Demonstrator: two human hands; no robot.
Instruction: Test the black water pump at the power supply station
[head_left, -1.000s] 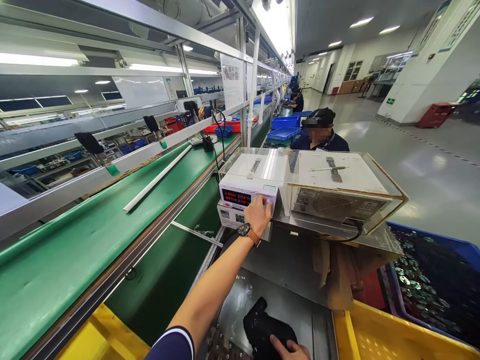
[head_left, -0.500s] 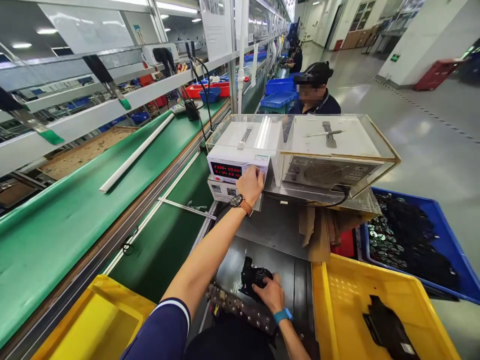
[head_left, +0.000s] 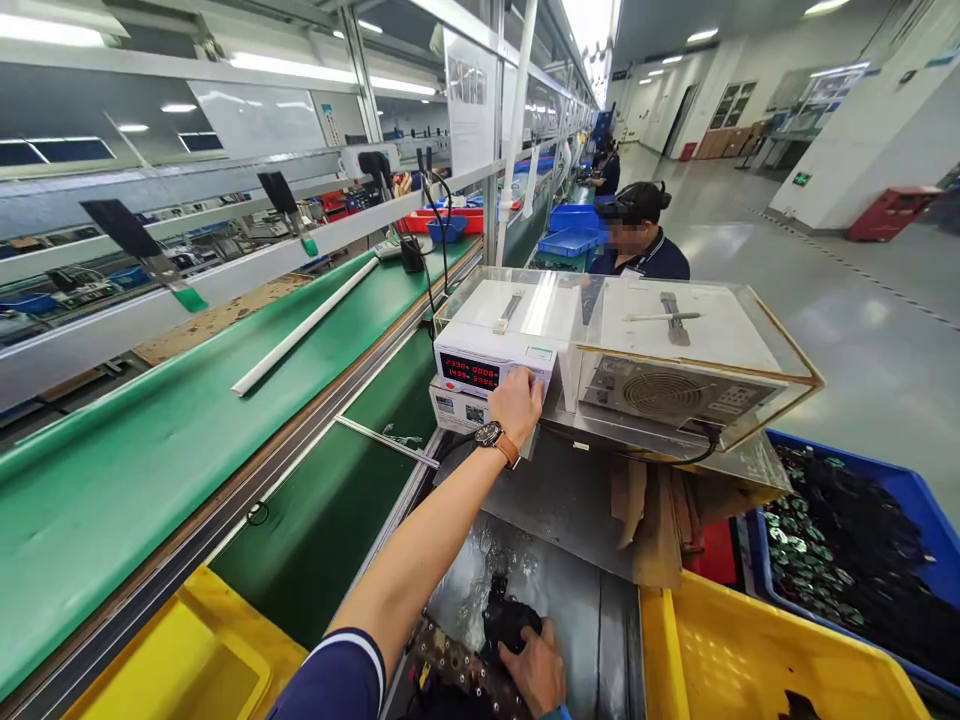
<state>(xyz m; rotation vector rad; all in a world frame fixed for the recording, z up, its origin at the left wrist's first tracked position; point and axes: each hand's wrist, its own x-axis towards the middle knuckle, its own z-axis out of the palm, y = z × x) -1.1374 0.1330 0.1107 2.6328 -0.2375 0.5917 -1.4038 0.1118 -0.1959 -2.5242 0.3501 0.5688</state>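
My left hand (head_left: 516, 405) reaches forward to the front panel of a white meter (head_left: 495, 335) with a red digital display (head_left: 469, 372). Its fingers are curled against the panel's right side, and what they press or grip is hidden. A watch (head_left: 491, 435) is on that wrist. Low in the view, my right hand (head_left: 536, 668) is closed on a black part (head_left: 504, 620) that rests on a shiny metal plate (head_left: 577, 590).
A second instrument (head_left: 675, 370) sits beside the meter under a clear cover. Yellow bins stand at lower right (head_left: 750, 650) and lower left (head_left: 187, 660). A blue bin (head_left: 900, 500) holds several dark parts. A green conveyor (head_left: 150, 450) carries a white rod (head_left: 307, 325). Behind the instruments, a co-worker (head_left: 645, 255) sits.
My left hand has stayed on the meter's panel while the display's numbers changed. My right hand moved onto the black part and now grips it. The view tilted down, then back up.
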